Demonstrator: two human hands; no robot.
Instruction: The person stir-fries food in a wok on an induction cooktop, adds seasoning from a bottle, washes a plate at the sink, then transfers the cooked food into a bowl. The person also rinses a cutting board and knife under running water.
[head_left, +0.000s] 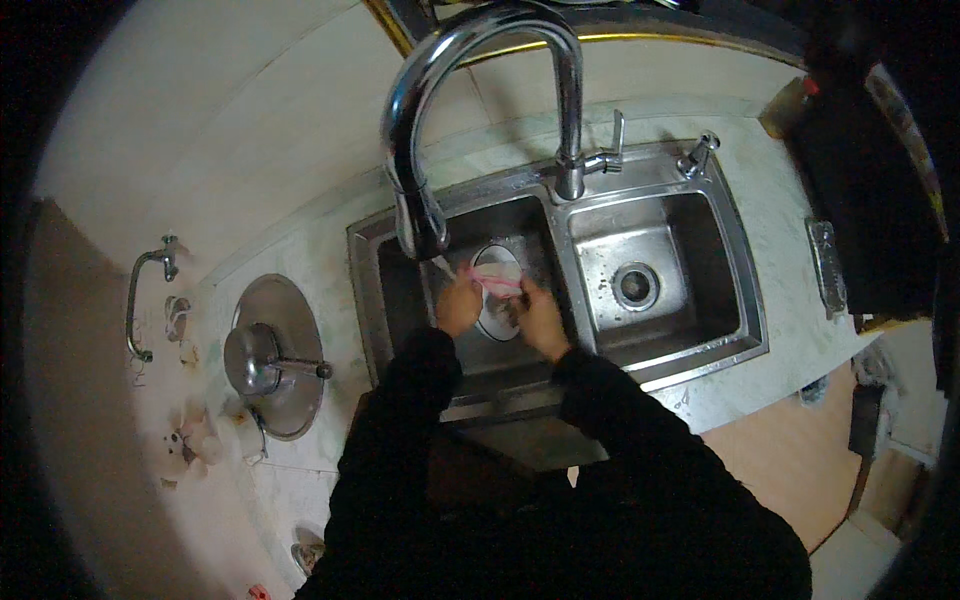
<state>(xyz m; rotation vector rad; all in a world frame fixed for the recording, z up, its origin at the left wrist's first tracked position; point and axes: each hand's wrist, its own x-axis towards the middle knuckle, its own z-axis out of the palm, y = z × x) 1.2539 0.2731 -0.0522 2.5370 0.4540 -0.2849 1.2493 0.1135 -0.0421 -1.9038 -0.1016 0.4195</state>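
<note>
Both my hands are over the left basin of a steel double sink. My left hand grips the left end of a small pink-and-white item, perhaps a cloth or soft plastic; blur hides what it is. The fingers of my right hand pinch its right end. Beneath the item, an oval dish with a pale rim shows on the basin floor, partly hidden by my hands and the item. The spout head of the chrome gooseneck faucet hangs just above my left hand, with a thin stream of water below it.
The right basin has a round drain. Behind it stand the faucet lever and a chrome dispenser pump. On the left counter rests a metal pan or lid bearing a handled metal vessel. A dark bulky object stands at right.
</note>
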